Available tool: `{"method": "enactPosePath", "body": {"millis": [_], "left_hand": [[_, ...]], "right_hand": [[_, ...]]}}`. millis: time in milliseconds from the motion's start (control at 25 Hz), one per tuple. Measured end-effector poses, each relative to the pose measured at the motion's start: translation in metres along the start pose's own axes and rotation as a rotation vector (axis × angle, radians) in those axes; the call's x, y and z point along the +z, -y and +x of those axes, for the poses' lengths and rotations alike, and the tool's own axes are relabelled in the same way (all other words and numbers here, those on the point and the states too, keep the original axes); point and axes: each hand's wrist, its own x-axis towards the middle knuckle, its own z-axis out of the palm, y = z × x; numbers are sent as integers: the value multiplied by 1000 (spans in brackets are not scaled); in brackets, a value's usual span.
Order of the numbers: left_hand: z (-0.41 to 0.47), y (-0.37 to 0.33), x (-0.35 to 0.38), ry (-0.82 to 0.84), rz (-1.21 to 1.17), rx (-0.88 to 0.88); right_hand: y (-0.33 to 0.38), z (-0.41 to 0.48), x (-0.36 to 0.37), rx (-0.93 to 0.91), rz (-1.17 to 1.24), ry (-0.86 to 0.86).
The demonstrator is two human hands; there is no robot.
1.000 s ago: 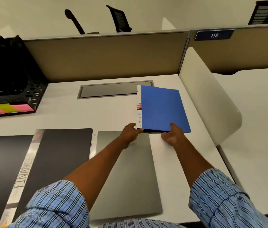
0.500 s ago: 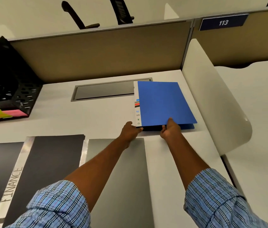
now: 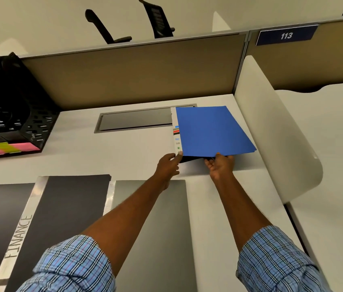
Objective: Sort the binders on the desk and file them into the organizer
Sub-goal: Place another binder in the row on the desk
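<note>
A: Blue binder (image 3: 210, 131)?
B: Far right of the counter (image 3: 124, 161), beside the white divider (image 3: 271, 133). Cover lifted at near edge.
A: Grips?
B: Left grip (image 3: 168, 165) pinches the spine corner. Right grip (image 3: 221, 165) is curled round the cover's near edge.

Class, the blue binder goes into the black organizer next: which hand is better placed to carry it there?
Probably the left hand: it pinches the blue binder at its spine corner, on the side nearer the black organizer. The right hand holds only the front cover's edge, farther away.
</note>
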Motion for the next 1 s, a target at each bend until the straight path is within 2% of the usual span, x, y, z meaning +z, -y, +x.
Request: {"method": "enactPosePath", "body": {"millis": [160,280,400,480,600,720,840,1000], "left_hand": [[-14,-14,-10,13,-342,-64],[-33,-21,-16,132,-503,-80],[-54,-28,-8,295,-607,-18],[-69,-28,1,305,-542,36],[-94,-22,15,222,-365,115],[-113,-18,19,157,-303,161],[-127,-11,8,148,-289,181],[-145,2,-21,134,-323,139]], "right_hand": [[14,-30,-9,-20,57,50],[24,-58,-36,111,120,103],[33,-81,-68,212,140,149],[35,-91,-84,260,131,165],[29,-101,-94,314,41,150],[22,-103,-95,260,27,165],[17,-100,-96,113,-66,30],[8,-92,-98,-5,-441,-297]]}}
